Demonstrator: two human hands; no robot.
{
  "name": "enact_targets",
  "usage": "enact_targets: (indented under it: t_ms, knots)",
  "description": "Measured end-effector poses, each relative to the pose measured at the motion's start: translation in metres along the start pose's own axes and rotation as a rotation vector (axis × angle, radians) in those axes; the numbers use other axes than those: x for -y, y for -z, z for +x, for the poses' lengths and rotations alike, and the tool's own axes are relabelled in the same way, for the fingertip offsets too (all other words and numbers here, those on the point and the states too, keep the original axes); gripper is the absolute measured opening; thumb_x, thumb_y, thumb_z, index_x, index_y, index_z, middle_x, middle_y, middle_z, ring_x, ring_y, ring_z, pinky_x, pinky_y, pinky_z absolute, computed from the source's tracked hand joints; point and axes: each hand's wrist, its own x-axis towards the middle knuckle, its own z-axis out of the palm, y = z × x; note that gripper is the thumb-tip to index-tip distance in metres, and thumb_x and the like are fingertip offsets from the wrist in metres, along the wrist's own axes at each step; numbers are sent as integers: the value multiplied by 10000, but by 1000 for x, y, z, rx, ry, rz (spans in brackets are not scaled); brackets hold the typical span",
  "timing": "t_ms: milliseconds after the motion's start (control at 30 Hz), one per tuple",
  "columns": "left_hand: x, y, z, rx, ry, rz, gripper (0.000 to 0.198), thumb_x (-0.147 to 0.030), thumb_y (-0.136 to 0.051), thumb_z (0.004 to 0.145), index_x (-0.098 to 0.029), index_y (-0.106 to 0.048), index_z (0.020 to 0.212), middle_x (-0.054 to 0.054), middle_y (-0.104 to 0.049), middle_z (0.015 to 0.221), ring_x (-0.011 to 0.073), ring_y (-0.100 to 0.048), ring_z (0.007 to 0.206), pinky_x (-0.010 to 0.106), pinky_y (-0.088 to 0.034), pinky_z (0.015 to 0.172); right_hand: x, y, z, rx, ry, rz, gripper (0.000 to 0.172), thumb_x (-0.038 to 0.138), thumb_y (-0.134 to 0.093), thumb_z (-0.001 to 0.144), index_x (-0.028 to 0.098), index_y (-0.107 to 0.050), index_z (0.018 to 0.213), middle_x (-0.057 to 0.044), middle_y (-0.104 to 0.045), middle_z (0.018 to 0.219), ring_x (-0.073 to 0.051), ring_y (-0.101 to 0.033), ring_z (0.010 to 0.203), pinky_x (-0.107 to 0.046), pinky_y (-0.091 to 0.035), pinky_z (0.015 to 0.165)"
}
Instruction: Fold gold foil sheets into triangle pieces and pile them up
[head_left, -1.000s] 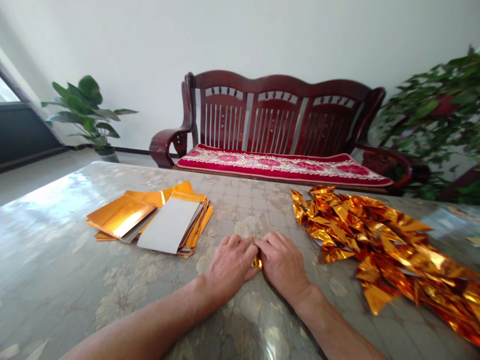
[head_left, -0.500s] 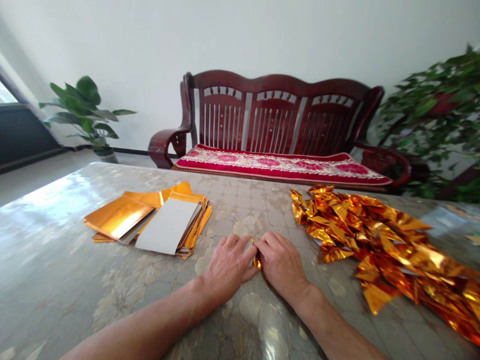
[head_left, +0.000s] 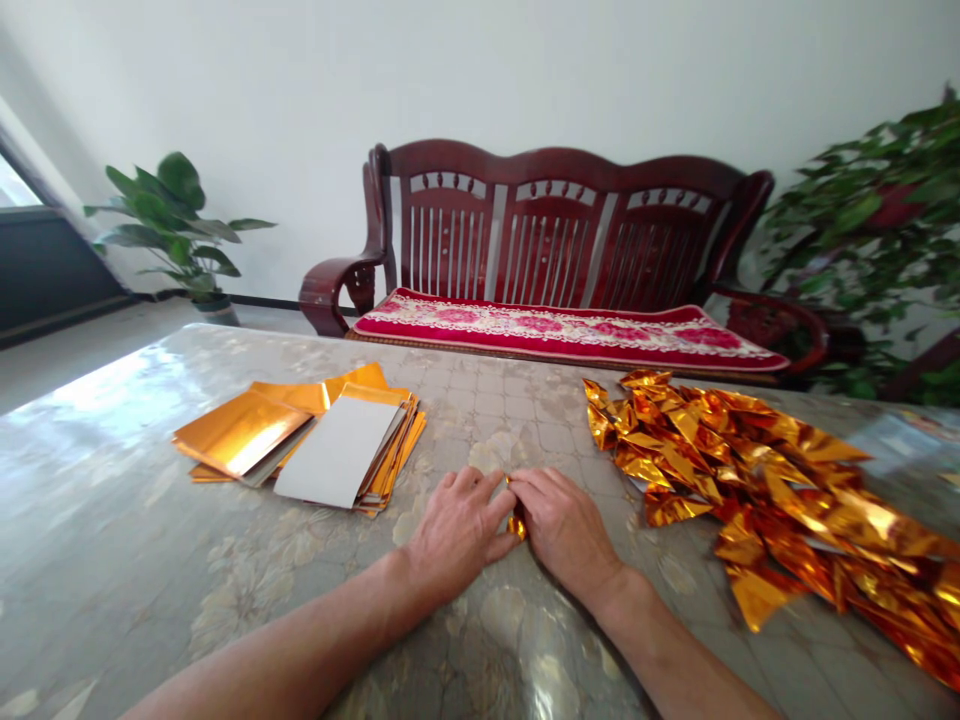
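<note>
Between my two hands, low over the table (head_left: 247, 620), is a small piece of gold foil paper (head_left: 517, 524), mostly covered by fingers. My left hand (head_left: 461, 525) pinches it from the left with thumb and forefinger. From the right, my right hand (head_left: 564, 525) grips the same piece, its fingers curled over and its thumb hidden. Left of my hands lies a loose stack of flat gold foil sheets (head_left: 244, 430), with a pale sheet back (head_left: 337, 452) facing up on top. On the right spreads a heap of folded, crumpled gold foil pieces (head_left: 750, 470).
A clear plastic bag (head_left: 900, 440) lies at the table's far right. Past the table's back edge stands a dark red wooden bench (head_left: 555, 235) with a red floral cushion (head_left: 570, 328). Green potted plants stand at the left (head_left: 180, 225) and right (head_left: 862, 230).
Both hands stay at almost the same spot, still on the foil piece. The right fingers have shifted slightly over it. The whole view has drifted a little.
</note>
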Motion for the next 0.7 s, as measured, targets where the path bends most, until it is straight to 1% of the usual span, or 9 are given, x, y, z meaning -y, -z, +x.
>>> enact_targets:
  t_ms: [233, 400, 567, 633, 700]
  knots:
    - [-1, -1, 0, 2, 8, 20, 283, -439, -596, 917, -258, -543, 1128, 10, -618, 1169, 244, -557, 1014, 390, -476, 821, -4, 0, 0, -17, 58, 53, 172, 57, -566, 898, 160, -670, 988, -72, -706, 1040, -219, -597, 950, -359, -507, 864]
    - [-1, 1, 0, -5, 11, 6, 275, -434, -622, 900, -262, -548, 1101, 1, -634, 1142, 241, -565, 1000, 390, -477, 812, -7, 1, 1, -8, 75, 67, 152, 70, -573, 895, 169, -672, 955, -68, -711, 1012, -217, -591, 935, -362, -496, 859]
    - [-1, 0, 1, -4, 31, -22, 283, -420, -651, 880, -251, -551, 1084, 8, -651, 1161, 249, -571, 1016, 396, -478, 829, -5, 3, 2, -7, 80, 57, 170, 80, -582, 893, 181, -682, 986, -56, -717, 984, -206, -588, 911, -350, -483, 834]
    - [-1, -1, 1, -2, 64, -43, 310, -423, -660, 872, -237, -550, 1094, 26, -661, 1158, 255, -571, 1029, 397, -473, 845, -4, 5, 1, -8, 84, 51, 191, 85, -574, 899, 186, -686, 1017, -53, -722, 972, -201, -593, 897, -343, -480, 823]
    - [-1, -2, 1, 5, 102, -76, 334, -434, -660, 869, -222, -545, 1100, 34, -678, 1101, 255, -576, 1023, 393, -469, 850, -4, 6, 0, -12, 80, 37, 257, 89, -558, 908, 185, -670, 1118, -53, -724, 944, -199, -601, 876, -336, -481, 808]
